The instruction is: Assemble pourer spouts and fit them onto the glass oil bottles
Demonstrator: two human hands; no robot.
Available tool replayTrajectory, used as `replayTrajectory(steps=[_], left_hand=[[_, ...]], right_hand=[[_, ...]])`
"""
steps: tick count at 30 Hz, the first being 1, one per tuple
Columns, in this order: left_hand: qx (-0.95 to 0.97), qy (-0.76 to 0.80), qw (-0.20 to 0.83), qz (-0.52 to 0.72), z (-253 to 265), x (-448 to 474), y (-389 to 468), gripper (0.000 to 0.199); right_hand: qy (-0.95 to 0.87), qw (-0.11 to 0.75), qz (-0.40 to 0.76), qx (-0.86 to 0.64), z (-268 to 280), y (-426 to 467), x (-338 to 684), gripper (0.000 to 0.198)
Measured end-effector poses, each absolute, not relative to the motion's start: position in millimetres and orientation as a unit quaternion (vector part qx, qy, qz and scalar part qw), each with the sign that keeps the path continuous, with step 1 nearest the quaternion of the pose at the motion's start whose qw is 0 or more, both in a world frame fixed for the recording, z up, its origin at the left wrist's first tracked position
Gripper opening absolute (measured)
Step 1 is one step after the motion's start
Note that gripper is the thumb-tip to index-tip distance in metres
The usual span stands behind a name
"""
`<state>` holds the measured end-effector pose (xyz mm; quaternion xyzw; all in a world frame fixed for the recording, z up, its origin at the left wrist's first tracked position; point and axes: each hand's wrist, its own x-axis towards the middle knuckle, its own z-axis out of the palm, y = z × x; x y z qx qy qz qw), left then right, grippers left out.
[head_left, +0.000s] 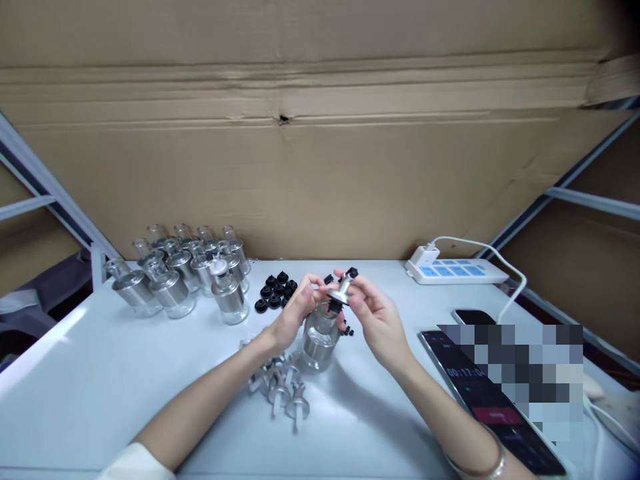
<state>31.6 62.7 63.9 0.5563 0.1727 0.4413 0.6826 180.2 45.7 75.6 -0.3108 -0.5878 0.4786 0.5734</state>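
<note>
A metal pour spout (342, 291) with a black tip and a black stopper beneath its round flange is held tilted in the fingers of my right hand (383, 323). Close against it, my left hand (295, 313) has its fingertips pinched at a small black piece (329, 279). Just below the spout stands a glass bottle (320, 343) with a metal band, upright and partly behind my hands. Several metal spouts (279, 390) lie loose by my left forearm. Black rubber stoppers (274, 291) are grouped behind my left hand, and tiny black caps (349, 331) lie behind the bottle.
Several banded glass bottles (173, 287) stand at the back left; one bottle (229, 297) bears a spout on top. A power strip (457, 272) with a white charger lies at the back right. A tablet (480, 393) showing a timer and a phone (474, 317) lie right.
</note>
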Motion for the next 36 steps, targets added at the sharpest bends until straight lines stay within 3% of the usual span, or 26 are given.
replayTrajectory(steps=[12, 24, 36], left_hand=[[0.582, 0.236, 0.667, 0.4, 76.7, 35.1, 57.5, 0.064], [0.584, 0.249, 0.639, 0.434, 67.6, 39.2, 53.6, 0.056], [0.597, 0.328, 0.539, 0.495, 67.8, 41.5, 46.4, 0.03]], right_hand=[[-0.631, 0.532, 0.457, -0.332, 61.3, 44.0, 181.7, 0.042], [-0.762, 0.499, 0.226, -0.345, 62.8, 33.8, 181.6, 0.045], [-0.795, 0.502, -0.024, -0.341, 57.3, 28.7, 163.7, 0.06]])
